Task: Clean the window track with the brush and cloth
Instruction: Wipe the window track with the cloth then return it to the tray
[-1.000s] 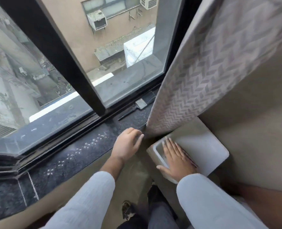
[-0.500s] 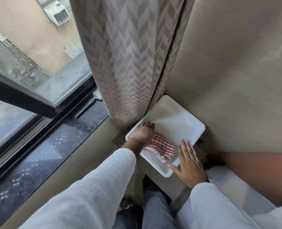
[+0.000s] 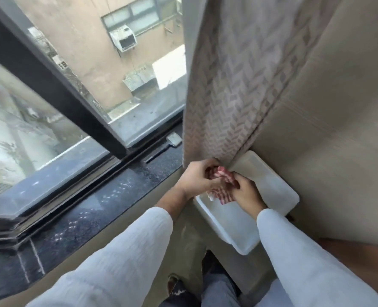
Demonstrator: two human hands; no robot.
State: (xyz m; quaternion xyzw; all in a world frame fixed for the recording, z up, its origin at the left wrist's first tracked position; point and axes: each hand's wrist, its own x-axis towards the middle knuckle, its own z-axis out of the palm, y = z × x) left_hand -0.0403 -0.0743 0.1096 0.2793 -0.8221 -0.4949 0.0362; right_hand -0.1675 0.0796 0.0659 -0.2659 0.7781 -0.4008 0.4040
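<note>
1. Hands: left hand [image 3: 198,178] and right hand [image 3: 246,192] both grip the cloth [image 3: 222,185] above the tray [image 3: 272,189].
2. Brush [image 3: 163,146] lies on the sill by the track [image 3: 108,173].
3. Bunch the cloth tight, I think, before wiping.

left hand [image 3: 198,177] + right hand [image 3: 245,191]: both gripping striped cloth [image 3: 222,185] | over white tray [image 3: 239,229] | brush [image 3: 164,146] lying in window track [image 3: 126,162]

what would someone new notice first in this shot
Both hands, left hand and right hand, grip a red-and-white striped cloth over a white tray at lower right. A chevron-patterned curtain hangs just above them, and a brush lies in the dark window track.
</note>
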